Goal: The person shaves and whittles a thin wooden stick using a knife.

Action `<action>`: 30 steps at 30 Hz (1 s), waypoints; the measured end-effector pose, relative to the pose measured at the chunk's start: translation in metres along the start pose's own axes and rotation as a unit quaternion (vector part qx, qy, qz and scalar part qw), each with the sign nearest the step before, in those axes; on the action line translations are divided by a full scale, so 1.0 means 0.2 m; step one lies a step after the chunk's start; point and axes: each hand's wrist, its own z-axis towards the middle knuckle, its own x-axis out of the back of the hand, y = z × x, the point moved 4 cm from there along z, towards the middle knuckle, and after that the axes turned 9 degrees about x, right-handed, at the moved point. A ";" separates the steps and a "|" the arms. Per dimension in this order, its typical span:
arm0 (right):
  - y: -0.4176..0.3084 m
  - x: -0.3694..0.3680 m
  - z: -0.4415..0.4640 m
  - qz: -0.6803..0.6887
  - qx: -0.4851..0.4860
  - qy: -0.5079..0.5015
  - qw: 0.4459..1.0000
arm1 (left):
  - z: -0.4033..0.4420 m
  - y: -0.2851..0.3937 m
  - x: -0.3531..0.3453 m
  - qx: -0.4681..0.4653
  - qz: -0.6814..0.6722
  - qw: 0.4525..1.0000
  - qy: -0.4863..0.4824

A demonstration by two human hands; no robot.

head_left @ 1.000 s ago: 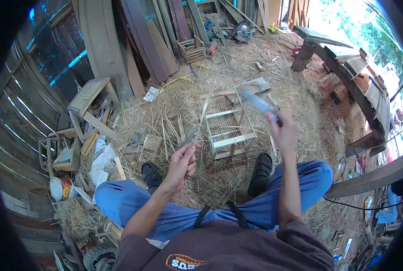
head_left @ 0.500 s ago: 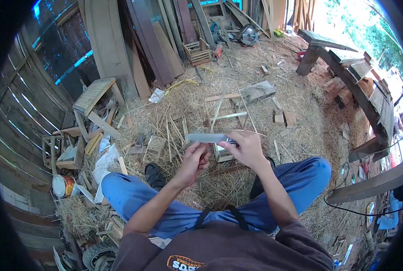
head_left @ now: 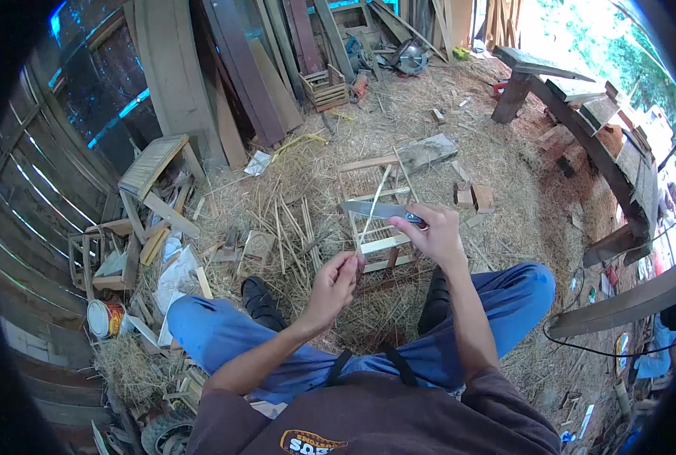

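Observation:
My right hand [head_left: 435, 233] is closed round the handle of a knife [head_left: 379, 210], its broad blade pointing left. The fingertips of my left hand [head_left: 336, 282] are pinched together on the lower end of a thin wooden strip [head_left: 376, 199]. That pale strip slants up and away from the fingers, and the blade crosses it. Beneath the knife, on the ground, lies a small wooden frame [head_left: 384, 243] with light crossbars, partly hidden by my right hand and the blade.
Several thin sticks [head_left: 281, 227] lie on the straw-covered ground to the left. A wood block [head_left: 258, 246] sits near my left shoe [head_left: 260, 299]. Beyond the frame is a thick board [head_left: 429, 152]; small blocks [head_left: 474, 197] lie to the right. A slatted crate [head_left: 326, 89] stands farther back.
My right hand and the knife have moved right and slightly up. My left hand has dropped a little. The strip now slants upward from my left fingers, with the blade across it.

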 end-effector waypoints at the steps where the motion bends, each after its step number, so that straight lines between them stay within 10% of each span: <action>1: 0.01 0.01 -0.01 -0.001 -0.014 0.001 1.000 | 0.00 -0.01 0.01 -0.020 0.027 0.999 0.009; 4: 0.05 0.02 -0.02 -0.042 0.038 0.020 0.998 | -0.02 -0.01 0.05 -0.044 0.072 0.996 0.036; 11: 0.42 0.39 -0.11 -0.102 -0.313 0.158 0.931 | -0.09 -0.05 0.17 0.031 -0.024 0.997 0.061; 22: -0.14 -0.13 -0.04 0.056 0.019 -0.043 0.997 | 0.05 -0.02 0.16 0.013 -0.108 0.994 0.013; 30: -0.23 -0.18 -0.02 0.118 0.053 -0.062 0.990 | 0.10 0.01 0.07 -0.010 -0.068 0.997 -0.019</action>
